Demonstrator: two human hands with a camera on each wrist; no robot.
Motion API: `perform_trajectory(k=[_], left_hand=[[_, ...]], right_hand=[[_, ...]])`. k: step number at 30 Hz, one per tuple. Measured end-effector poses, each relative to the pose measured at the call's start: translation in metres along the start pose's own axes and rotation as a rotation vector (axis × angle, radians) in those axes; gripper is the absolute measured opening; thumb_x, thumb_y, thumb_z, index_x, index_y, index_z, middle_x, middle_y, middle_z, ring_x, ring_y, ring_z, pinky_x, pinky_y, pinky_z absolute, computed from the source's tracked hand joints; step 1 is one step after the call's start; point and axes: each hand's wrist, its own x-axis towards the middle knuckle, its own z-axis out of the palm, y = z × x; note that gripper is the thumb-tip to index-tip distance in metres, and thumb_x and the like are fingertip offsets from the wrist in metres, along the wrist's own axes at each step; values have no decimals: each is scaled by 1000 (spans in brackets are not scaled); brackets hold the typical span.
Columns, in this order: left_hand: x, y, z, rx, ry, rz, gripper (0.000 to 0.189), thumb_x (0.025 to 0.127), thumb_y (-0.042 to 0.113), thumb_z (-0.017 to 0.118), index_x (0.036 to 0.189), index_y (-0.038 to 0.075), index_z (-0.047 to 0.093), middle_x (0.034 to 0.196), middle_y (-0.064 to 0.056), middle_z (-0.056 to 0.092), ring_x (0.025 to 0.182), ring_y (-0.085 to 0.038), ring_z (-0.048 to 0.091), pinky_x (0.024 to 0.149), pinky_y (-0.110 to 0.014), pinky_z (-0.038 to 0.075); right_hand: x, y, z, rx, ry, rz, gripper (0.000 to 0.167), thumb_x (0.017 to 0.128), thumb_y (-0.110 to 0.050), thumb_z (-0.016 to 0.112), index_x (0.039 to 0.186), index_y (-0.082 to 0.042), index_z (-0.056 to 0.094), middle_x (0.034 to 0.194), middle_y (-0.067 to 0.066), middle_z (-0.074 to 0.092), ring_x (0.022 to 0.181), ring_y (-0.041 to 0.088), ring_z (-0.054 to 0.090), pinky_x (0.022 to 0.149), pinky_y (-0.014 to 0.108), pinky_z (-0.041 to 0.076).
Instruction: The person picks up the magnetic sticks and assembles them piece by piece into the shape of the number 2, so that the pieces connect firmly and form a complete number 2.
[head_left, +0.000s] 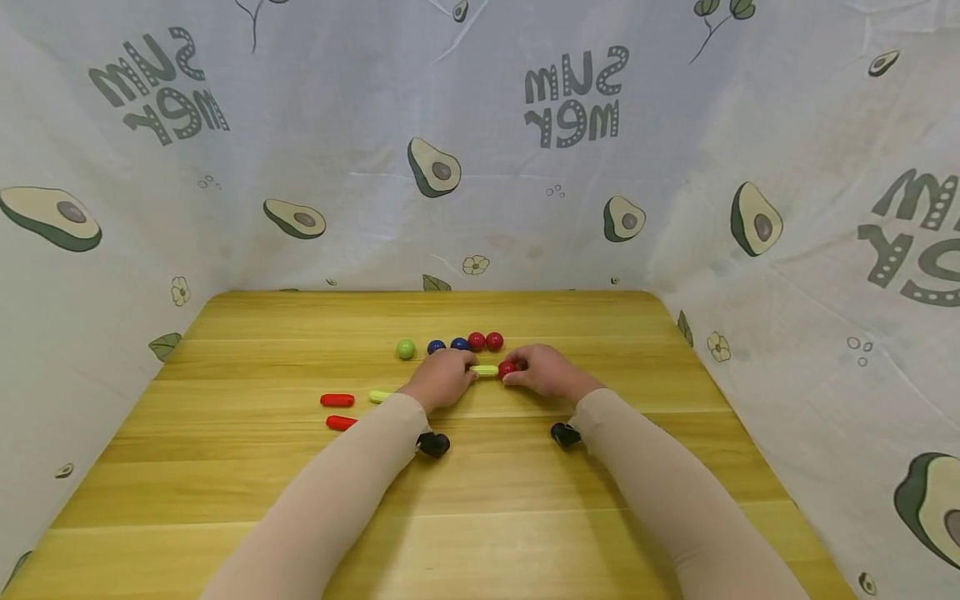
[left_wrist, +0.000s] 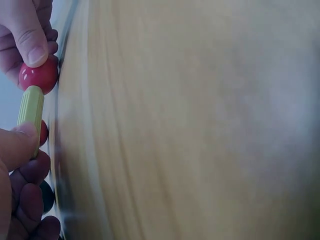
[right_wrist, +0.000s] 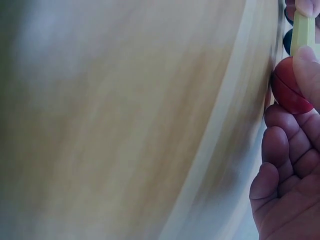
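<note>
My left hand (head_left: 444,377) pinches a ribbed yellow-green stick (head_left: 486,370) between thumb and fingers. A red ball (head_left: 507,370) is pinched by my right hand (head_left: 551,372), and the stick's end meets it. In the left wrist view, the stick (left_wrist: 31,107) touches the red ball (left_wrist: 40,76) just below the right thumb. From the right wrist view, a seam line shows on the red ball (right_wrist: 290,87), with fingers curled under it. Just beyond the hands are two red balls (head_left: 485,342) and two blue balls (head_left: 448,345), the blue ones partly hidden by the left hand.
A green ball (head_left: 406,348) stands left of the blue ones. Two red sticks (head_left: 337,400) and another yellow-green stick (head_left: 380,397) lie left of my left forearm, which partly covers them. The wooden table (head_left: 480,517) ends at a printed cloth (head_left: 360,175) behind and at the sides.
</note>
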Motion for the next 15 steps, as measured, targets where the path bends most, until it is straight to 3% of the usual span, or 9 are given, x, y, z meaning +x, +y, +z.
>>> perform_trajectory(k=[15], left_hand=[[2,0,3,-2,-1,-3,32,108,29,62,135,13,70,129,-5,74,120,-26,69,107,-42,54]], right_hand=[[0,4,-2,13,-19,-15,41,99,-29,76,134,-9,69,110,6,69,98,21,59,95,39,54]])
